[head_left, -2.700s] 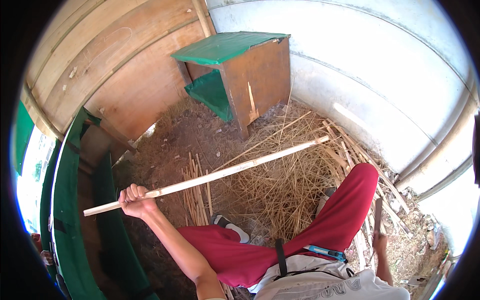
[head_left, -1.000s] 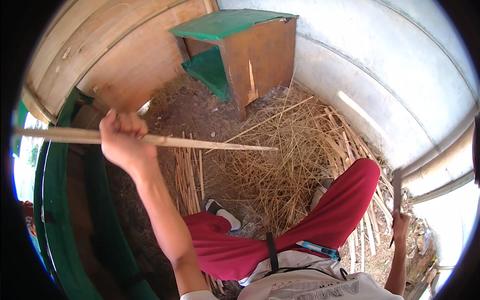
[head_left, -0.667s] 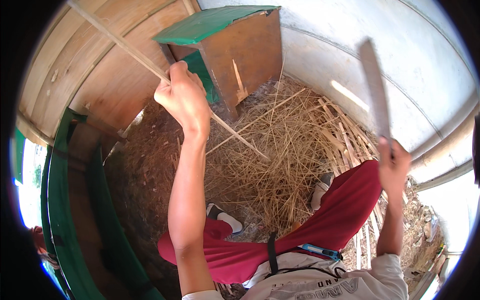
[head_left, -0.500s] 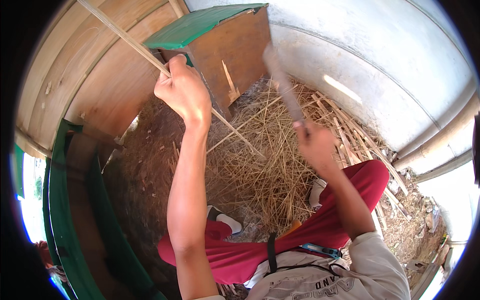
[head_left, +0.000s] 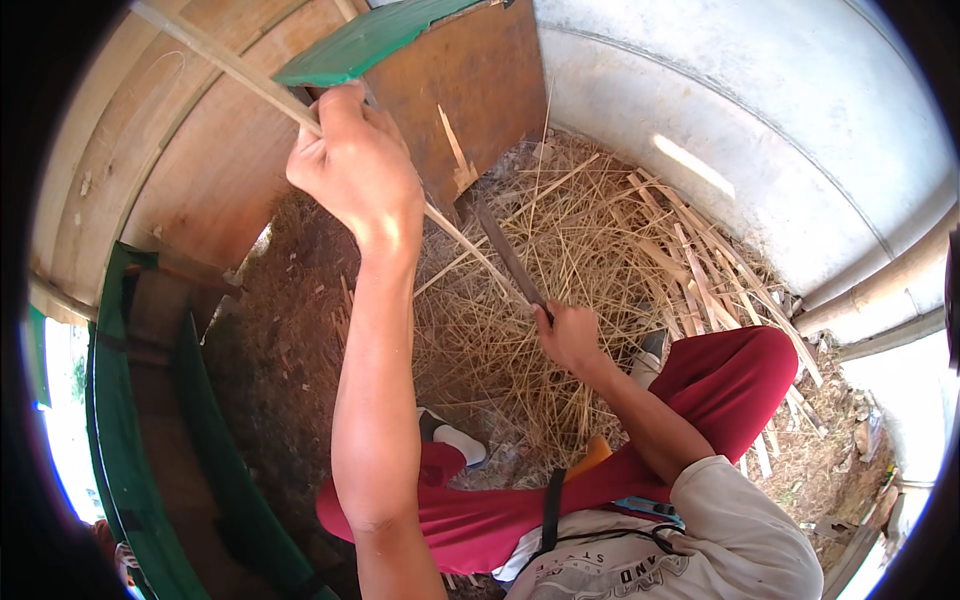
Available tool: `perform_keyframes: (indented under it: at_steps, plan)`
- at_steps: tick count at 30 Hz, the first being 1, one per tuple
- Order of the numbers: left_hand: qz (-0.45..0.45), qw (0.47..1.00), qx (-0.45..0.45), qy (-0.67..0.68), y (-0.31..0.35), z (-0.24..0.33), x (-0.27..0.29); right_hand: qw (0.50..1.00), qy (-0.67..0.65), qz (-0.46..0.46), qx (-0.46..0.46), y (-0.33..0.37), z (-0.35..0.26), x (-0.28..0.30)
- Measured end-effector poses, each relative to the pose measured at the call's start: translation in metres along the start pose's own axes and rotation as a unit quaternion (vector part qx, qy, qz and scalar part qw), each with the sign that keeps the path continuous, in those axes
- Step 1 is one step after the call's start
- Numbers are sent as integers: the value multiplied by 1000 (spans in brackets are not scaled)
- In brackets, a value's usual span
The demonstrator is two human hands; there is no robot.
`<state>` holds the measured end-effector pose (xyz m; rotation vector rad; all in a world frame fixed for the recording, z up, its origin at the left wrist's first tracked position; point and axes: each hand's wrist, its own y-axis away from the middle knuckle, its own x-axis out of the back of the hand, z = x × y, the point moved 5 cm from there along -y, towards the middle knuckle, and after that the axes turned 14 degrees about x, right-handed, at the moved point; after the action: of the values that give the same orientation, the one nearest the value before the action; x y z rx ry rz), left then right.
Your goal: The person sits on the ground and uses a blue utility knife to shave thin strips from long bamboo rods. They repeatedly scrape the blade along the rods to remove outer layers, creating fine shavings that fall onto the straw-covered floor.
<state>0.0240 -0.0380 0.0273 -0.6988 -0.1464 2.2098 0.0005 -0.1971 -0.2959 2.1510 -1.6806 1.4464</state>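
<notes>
A long, pale wooden strip (head_left: pixel 235 68), like split bamboo, runs from the upper left down toward the middle. My left hand (head_left: pixel 362 175) is closed around it, arm stretched forward. Its lower part comes out past my wrist and slopes down above the straw-like pile. In my right hand (head_left: pixel 570 338) is the handle of a machete (head_left: pixel 505 248), fingers wrapped round it. The dark blade points up and left, close beside the strip's lower end; whether they touch, I cannot tell. The grip is mostly hidden inside my fist.
Thin shavings (head_left: pixel 480 350) cover the ground between my feet. Cut strips (head_left: pixel 705 280) lie along the pale wall (head_left: pixel 780 150) at right. A brown wooden box (head_left: pixel 460 100) with a green top stands ahead. Green-edged boards (head_left: pixel 140 440) line the left side.
My right hand has come down and left, and the machete has swung from near the wall to beside the strip. My left hand has shifted slightly up and left, still gripping the strip.
</notes>
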Motion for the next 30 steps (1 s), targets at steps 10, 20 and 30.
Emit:
perform_keyframes:
  at_steps: [10,20,30]
  plan:
    - [5,1000,0,-4,1,-1,-7,995,36,33,82,-19,-13,6]
    - [6,1000,-7,5,7,5,-13,992,75,-12,105,-8,-11,-12]
    - [-6,1000,-10,0,9,4,-13,990,48,-62,119,-5,-9,-15]
